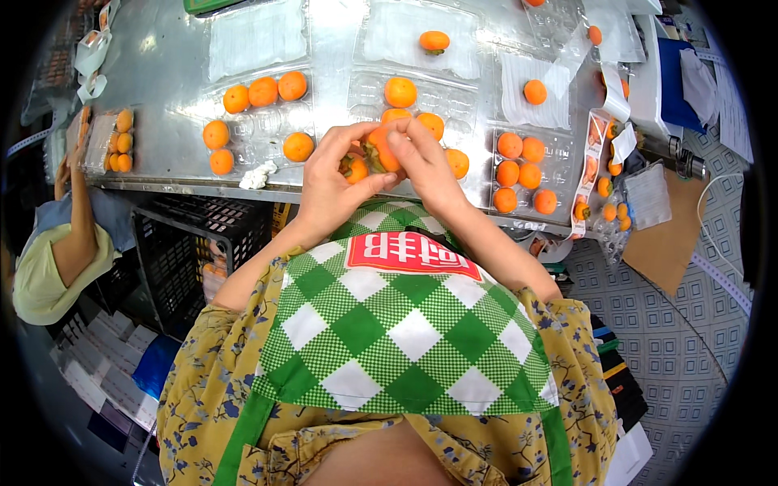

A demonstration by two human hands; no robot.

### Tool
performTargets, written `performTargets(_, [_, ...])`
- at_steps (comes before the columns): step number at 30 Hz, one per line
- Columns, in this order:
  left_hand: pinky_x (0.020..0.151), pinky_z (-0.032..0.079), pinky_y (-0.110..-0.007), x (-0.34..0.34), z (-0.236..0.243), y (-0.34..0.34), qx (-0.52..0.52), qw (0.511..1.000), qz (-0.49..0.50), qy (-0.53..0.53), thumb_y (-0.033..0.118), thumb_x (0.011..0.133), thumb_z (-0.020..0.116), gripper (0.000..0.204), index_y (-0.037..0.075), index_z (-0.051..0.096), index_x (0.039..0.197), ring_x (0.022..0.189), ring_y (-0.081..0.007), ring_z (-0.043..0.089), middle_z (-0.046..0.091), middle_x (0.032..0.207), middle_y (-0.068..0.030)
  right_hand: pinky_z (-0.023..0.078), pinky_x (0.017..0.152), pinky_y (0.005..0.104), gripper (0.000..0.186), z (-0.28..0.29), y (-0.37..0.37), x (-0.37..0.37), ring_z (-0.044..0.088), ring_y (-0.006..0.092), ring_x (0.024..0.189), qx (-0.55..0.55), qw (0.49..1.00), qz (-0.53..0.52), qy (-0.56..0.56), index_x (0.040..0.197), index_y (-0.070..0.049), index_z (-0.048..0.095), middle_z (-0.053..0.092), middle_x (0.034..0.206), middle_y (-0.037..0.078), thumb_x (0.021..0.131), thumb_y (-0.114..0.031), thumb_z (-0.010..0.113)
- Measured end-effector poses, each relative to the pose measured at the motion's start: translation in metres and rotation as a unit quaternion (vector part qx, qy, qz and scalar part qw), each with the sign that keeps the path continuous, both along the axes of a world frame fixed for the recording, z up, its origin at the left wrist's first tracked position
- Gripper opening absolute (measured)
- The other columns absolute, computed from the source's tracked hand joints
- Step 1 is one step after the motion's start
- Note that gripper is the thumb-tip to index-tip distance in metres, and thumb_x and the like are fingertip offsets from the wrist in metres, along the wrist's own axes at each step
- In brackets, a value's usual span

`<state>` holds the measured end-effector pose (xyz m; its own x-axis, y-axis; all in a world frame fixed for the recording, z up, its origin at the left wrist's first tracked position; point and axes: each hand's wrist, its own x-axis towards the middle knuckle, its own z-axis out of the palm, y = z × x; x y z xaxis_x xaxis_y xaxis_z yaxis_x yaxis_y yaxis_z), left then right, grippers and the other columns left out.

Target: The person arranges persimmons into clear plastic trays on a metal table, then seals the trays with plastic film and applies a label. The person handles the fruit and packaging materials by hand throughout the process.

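Close to the table's front edge, my hands meet over two orange persimmons. My left hand (331,180) is curled round one persimmon (354,168), its leafy cap showing between thumb and fingers. A second persimmon (382,144), its cap turned toward the left, is pinched by my right hand (428,162), and my left fingertips reach over its top. Just beyond them, a clear plastic tray (363,95) holds several persimmons, partly hidden by my fingers. To the left, another clear tray (258,134) has persimmons along its far and left sides and one at the right (298,147).
A tray of persimmons (519,174) stands at the right, beside a printed strip (590,174). White-lined trays (259,40) lie at the back of the metal table (162,154). Crumpled white scrap (258,175) sits at its edge. A black crate (174,271) and another person (73,251) are left.
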<state>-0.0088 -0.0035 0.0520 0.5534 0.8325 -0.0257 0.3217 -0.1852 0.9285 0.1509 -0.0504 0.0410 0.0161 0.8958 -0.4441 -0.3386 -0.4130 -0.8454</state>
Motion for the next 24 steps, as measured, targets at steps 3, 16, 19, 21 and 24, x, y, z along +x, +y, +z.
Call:
performTargets(3, [0.086,0.048,-0.029,-0.003,-0.008,0.000,-0.256,0.954,0.050,-0.149,0.009,0.073,0.076,0.061,0.004,0.050,0.128,0.099,-0.0147,0.056,0.058,0.112,-0.0072,0.045,0.058,0.0217,0.040,0.006,-0.007,-0.003,0.056,0.0069,0.064,0.060,0.998,-0.007,-0.011,0.113,0.000,0.046,0.059,0.077,0.004,0.087,-0.023,0.066])
performTargets(16, [0.097,0.043,-0.030,-0.008,-0.002,-0.002,-0.408,0.868,-0.003,-0.283,0.008,0.076,0.073,0.065,0.003,0.044,0.135,0.112,-0.0157,0.053,0.054,0.123,-0.0077,0.046,0.068,0.0238,0.056,0.014,-0.014,0.018,0.059,0.0092,0.074,0.197,0.969,0.054,-0.139,0.121,-0.004,0.048,0.062,0.085,0.002,0.073,-0.011,0.076])
performTargets(19, [0.097,0.043,-0.030,-0.006,-0.002,-0.002,-0.364,0.892,-0.002,-0.267,0.003,0.076,0.071,0.064,0.004,0.044,0.135,0.113,-0.0157,0.053,0.054,0.124,-0.0073,0.048,0.075,0.0261,0.059,0.013,-0.013,0.021,0.060,0.0110,0.084,0.187,0.971,0.065,-0.135,0.128,-0.005,0.045,0.060,0.098,0.004,0.075,-0.008,0.072])
performTargets(21, [0.097,0.042,-0.030,-0.006,-0.005,-0.001,-0.325,0.919,-0.006,-0.224,-0.001,0.076,0.070,0.062,0.004,0.047,0.133,0.114,-0.0160,0.053,0.054,0.125,-0.0073,0.049,0.079,0.0279,0.058,0.013,-0.014,0.020,0.059,0.0123,0.090,0.161,0.981,0.058,-0.087,0.130,-0.005,0.044,0.057,0.107,0.006,0.077,-0.006,0.069])
performTargets(24, [0.097,0.042,-0.031,-0.004,-0.005,-0.002,-0.229,0.958,-0.003,-0.173,-0.003,0.075,0.069,0.059,0.004,0.050,0.131,0.114,-0.0163,0.052,0.054,0.125,-0.0083,0.049,0.084,0.0299,0.055,0.013,-0.014,0.019,0.058,0.0143,0.096,0.139,0.990,0.040,-0.007,0.131,-0.005,0.044,0.052,0.116,0.007,0.080,-0.004,0.064])
